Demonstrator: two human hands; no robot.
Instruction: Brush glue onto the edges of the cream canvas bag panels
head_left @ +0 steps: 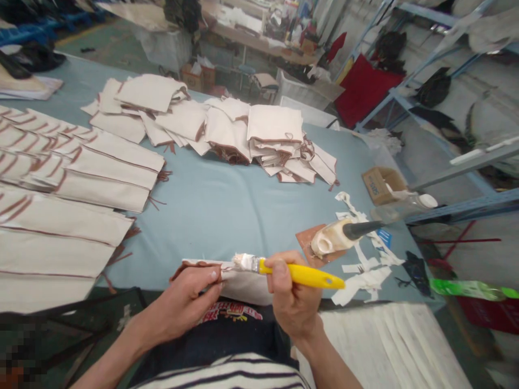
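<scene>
My right hand grips a paintbrush by its yellow handle. White stuff coats the bristles, which lie at the top edge of a cream fabric piece with brown edging. That piece rests along the front edge of the table. My left hand pinches its brown-edged border between thumb and fingers, just left of the bristles. To the right, a cream-coloured glue bottle with a dark upper part stands on a brown square.
Folded cream pieces are heaped along the table's far side. Rows of brown-edged cream panels cover the left. White scraps, a small cardboard box and a clear jar are at right. Blue shelving stands beyond.
</scene>
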